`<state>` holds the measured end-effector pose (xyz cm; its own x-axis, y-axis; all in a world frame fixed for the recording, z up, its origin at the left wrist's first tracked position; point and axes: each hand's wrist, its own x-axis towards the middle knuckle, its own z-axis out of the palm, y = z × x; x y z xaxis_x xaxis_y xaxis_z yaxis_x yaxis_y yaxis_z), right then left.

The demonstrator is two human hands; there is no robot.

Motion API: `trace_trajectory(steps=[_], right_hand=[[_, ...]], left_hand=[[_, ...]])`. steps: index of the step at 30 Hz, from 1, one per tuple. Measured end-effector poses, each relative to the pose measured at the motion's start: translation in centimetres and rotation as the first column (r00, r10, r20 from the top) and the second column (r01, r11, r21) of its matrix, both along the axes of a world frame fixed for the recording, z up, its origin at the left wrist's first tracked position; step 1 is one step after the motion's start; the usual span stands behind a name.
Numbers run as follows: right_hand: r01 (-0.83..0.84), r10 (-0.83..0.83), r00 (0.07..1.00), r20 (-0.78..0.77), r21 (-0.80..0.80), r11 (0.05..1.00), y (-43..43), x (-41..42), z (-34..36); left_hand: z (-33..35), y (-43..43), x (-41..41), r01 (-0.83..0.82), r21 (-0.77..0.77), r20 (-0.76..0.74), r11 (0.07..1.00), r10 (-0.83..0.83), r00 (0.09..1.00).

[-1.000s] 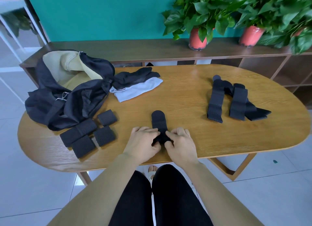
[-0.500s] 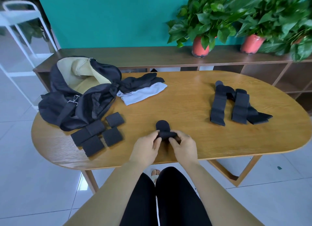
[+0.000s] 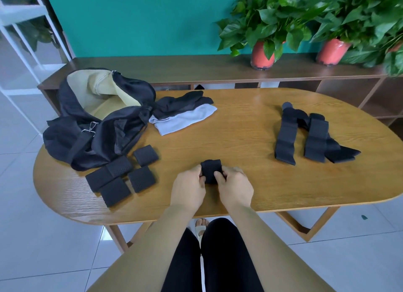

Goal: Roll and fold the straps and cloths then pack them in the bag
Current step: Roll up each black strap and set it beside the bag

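- Teal wall (image 3: 141,19) at the back, a low wooden shelf (image 3: 196,67) with potted plants (image 3: 261,30) on it, and the oval wooden table (image 3: 239,139) right in front of me.
- The strap roll (image 3: 210,168) sat on the table near my edge, dead centre, and both hands were on it. My left hand (image 3: 188,188) pinched its left end and my right hand (image 3: 235,187) its right end, fingers curled in tight on the black bundle.
- It looked soft, light and springy, so I judged it would uncoil the instant that pinch went slack. The two ends were the place to hold it, with the thumbs pressing the loose tail down.
- Whether that tail was fully wound in, I could not tell, because my own fingers covered it.
- Off to my left, four finished rolls (image 3: 122,176) lay in a cluster, some touching, just beside the bag (image 3: 98,126).
- The bag slumped at the far left with its mouth gaping and its pale lining showing. Those finished rolls sat between me and it, so I reckoned any carry would have to go up and over them.
- The cloths (image 3: 183,115), black on top of pale grey, lay against the bag's right side, not yet packed.
- Well apart on my right, the flat straps (image 3: 305,137) lay side by side over another dark piece, unrolled and out of my way.
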<state>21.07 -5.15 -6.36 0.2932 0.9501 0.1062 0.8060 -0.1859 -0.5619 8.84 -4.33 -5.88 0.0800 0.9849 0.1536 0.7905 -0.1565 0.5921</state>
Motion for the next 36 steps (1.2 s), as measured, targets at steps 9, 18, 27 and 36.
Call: trace_trajectory(steps=[9, 18, 27, 36], right_hand=[[0.013, -0.010, 0.998, 0.061, -0.041, 0.999, 0.7, -0.1, 0.3], [0.032, -0.023, 0.996, 0.082, -0.114, 0.993, 1.7, -0.3, 0.9], [0.007, -0.003, 1.000, 0.022, -0.143, 0.990, 1.1, 0.0, 1.6], [-0.240, 0.129, 0.885, 0.448, 0.201, 0.950, -0.9, 0.3, 0.1]], left_hand=[[0.1, 1.0, 0.1, -0.057, -0.018, 0.008, 0.998, 0.057, 0.998], [1.2, 1.7, 0.5, -0.082, -0.091, -0.087, 0.992, 0.074, 0.993], [1.3, 0.6, 0.5, 0.168, 0.069, -0.347, 0.983, -0.134, 0.928], [1.1, -0.3, 0.5, 0.155, 0.013, -0.401, 0.988, -0.137, 0.906]])
